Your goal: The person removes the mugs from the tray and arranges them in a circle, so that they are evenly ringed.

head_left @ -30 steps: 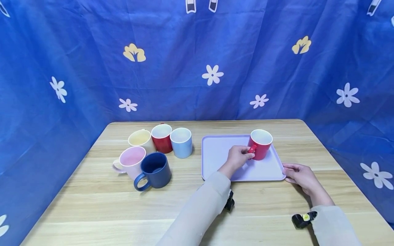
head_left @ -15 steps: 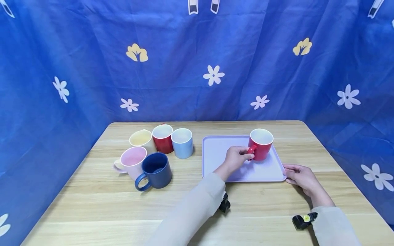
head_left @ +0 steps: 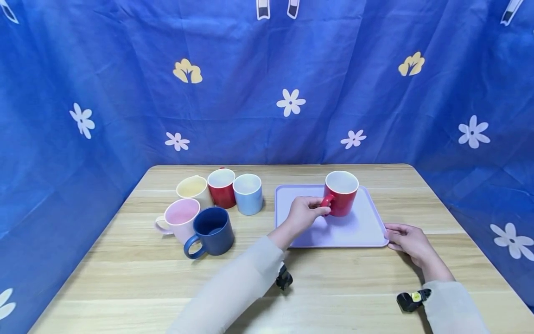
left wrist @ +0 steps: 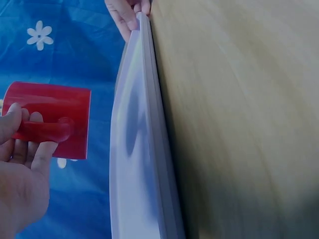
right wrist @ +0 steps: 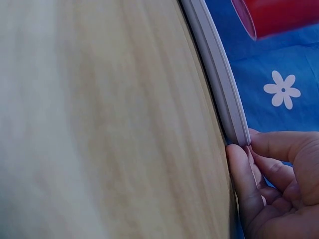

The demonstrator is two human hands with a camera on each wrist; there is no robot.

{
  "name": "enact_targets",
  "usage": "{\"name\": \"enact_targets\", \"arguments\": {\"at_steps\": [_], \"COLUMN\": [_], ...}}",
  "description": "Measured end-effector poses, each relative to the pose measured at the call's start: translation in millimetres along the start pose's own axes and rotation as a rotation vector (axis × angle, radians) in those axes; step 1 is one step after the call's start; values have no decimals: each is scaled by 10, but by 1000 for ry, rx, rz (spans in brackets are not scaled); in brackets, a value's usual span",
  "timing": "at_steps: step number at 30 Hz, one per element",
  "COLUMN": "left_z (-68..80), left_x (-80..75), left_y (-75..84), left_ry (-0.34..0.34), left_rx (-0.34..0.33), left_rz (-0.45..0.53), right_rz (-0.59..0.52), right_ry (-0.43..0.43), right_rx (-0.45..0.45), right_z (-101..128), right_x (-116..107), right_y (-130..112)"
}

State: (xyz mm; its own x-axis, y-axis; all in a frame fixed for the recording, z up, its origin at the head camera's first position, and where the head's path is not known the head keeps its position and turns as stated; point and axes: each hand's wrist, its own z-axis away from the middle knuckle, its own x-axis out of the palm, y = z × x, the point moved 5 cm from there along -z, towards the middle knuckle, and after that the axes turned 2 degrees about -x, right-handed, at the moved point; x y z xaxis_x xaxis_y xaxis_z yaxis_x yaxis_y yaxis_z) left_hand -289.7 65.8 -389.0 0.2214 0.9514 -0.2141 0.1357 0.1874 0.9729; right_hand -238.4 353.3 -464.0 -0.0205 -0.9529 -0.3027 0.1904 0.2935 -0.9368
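Pinched by its handle, a red mug (head_left: 344, 200) with a white inside hangs upright above the lilac tray (head_left: 363, 234). My left hand (head_left: 301, 215) does the pinching, thumb and fingers on the handle. In the left wrist view the red mug (left wrist: 75, 104) is apart from the tray (left wrist: 130, 174), with a gap between them. At the tray's near right corner, my right hand (head_left: 410, 242) grips the rim. The right wrist view has my right hand (right wrist: 281, 184) with thumb and fingers on either side of the tray's corner (right wrist: 238, 132).
Left of the tray stand a light blue mug (head_left: 248, 197), a dark red mug (head_left: 223, 192), a cream mug (head_left: 196, 192), a pink mug (head_left: 181, 220) and a navy mug (head_left: 214, 234). All are on the wooden table (head_left: 158, 287). A blue curtain (head_left: 233, 93) surrounds it.
My left hand has moved left with the red mug, which has risen and shifted left over the tray. My right hand stays at the tray's corner.
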Motion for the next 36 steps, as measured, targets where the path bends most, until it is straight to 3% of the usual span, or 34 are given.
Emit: {"name": "enact_targets", "arguments": {"at_steps": [7, 16, 24, 32, 36], "left_z": [122, 378, 596, 847, 962], "left_x": [-271, -631, -900, -1134, -1215], "left_y": [1, -23, -63, -204, -249], "left_ry": [-2, 36, 82, 138, 164], "left_rx": [37, 26, 10, -84, -95], "left_rz": [16, 30, -39, -51, -25], "right_rz": [-9, -18, -17, -13, -4], "right_ry": [-4, -7, -7, -11, -11], "right_rx": [7, -4, 2, 1, 3], "right_z": [-3, 4, 0, 13, 24], "right_x": [2, 6, 11, 6, 10], "right_y": [4, -12, 9, 13, 3]}}
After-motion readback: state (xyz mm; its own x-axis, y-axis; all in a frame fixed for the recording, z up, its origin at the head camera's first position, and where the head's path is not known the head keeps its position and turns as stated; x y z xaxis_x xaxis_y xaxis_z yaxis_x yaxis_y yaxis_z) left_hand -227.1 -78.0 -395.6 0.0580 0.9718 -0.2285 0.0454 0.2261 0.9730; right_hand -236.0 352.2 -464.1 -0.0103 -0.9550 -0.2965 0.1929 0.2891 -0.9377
